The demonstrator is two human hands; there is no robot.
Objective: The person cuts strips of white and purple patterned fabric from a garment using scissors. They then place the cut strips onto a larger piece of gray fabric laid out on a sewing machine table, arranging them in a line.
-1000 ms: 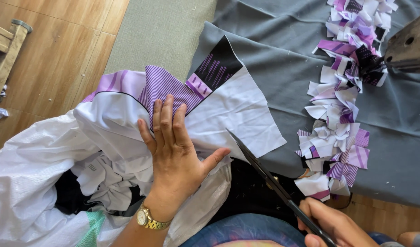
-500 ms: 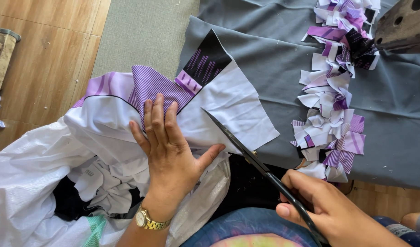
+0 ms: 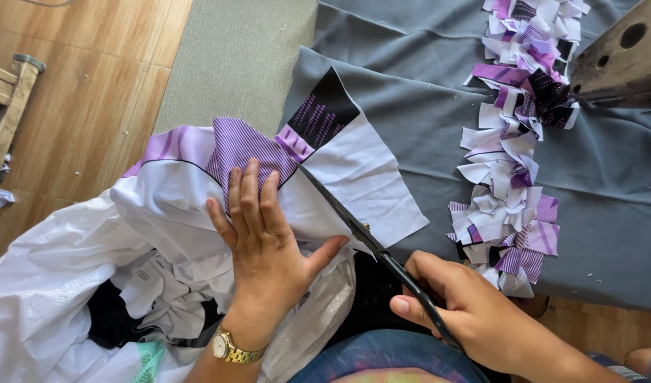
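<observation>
Scissors [image 3: 371, 245] with long dark blades lie across a white fabric piece [image 3: 361, 188], their tips pointing up toward its purple striped and black patterned end, so the cutting looks to be in hand rather than finished. A long heap of small white, purple and black scraps [image 3: 509, 170] runs down the grey cloth [image 3: 410, 106] to the right, which suggests that a fair amount is already cut, while a white sack [image 3: 49, 284] at the lower left holds more crumpled white and dark pieces that look uncut. The left hand [image 3: 265, 245] lies flat with its fingers spread, pressing the white fabric piece down just left of the blades, its thumb reaching toward them; a gold wristwatch [image 3: 222, 347] sits on that wrist. The right hand [image 3: 460, 308] is wrapped around the scissors' handles at the lower right, fingers curled closed on them, and whether the blades are parted or together cannot be told. The fabric piece thus sits between the 2 hands, under the left one and ahead of the right. A dark metal machine part [image 3: 619, 60] juts in at the upper right, over the top of the scrap heap.
</observation>
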